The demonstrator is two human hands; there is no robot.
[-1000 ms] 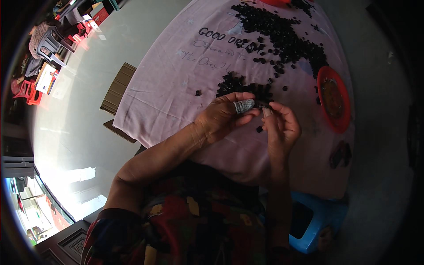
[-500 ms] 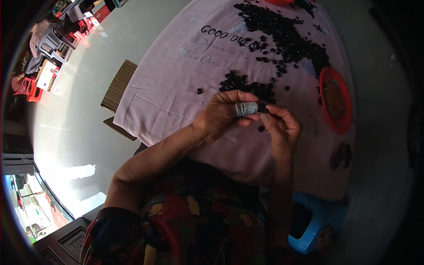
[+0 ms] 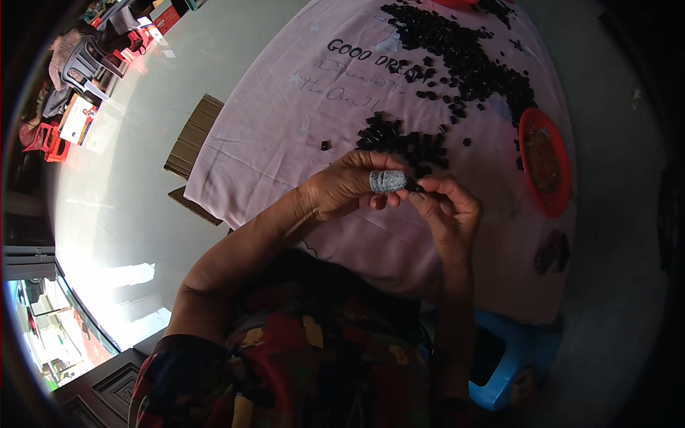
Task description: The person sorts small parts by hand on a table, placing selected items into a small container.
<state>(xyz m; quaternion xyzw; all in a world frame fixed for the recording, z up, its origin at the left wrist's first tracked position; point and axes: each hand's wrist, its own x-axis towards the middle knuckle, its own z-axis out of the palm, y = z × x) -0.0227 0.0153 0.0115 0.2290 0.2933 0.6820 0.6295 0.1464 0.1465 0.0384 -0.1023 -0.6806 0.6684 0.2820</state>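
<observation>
My left hand (image 3: 354, 187) is closed in a pinch on a small black piece (image 3: 412, 185); a grey fabric cover (image 3: 387, 181) wraps its thumb. Thumb and forefinger of my right hand (image 3: 451, 208) meet at the same piece from the other side. Whether the right fingers hold something else small is too fine to make out. Just beyond the hands lies a small heap of black pieces (image 3: 399, 139) on the pink cloth (image 3: 271, 135). A larger spread of the same pieces (image 3: 464, 60) covers the far right of the cloth.
A red plate (image 3: 529, 153) with small thin bits in it rests at the cloth's right edge, with dark scissors-like handles (image 3: 551, 251) nearer me. A blue stool (image 3: 499, 381) stands at lower right. Folded cardboard (image 3: 194, 135) lies left of the table; chairs (image 3: 85, 64) are far left.
Both hands have shifted slightly left and a little nearer to me, still together at the small black piece. The heaps on the cloth look the same.
</observation>
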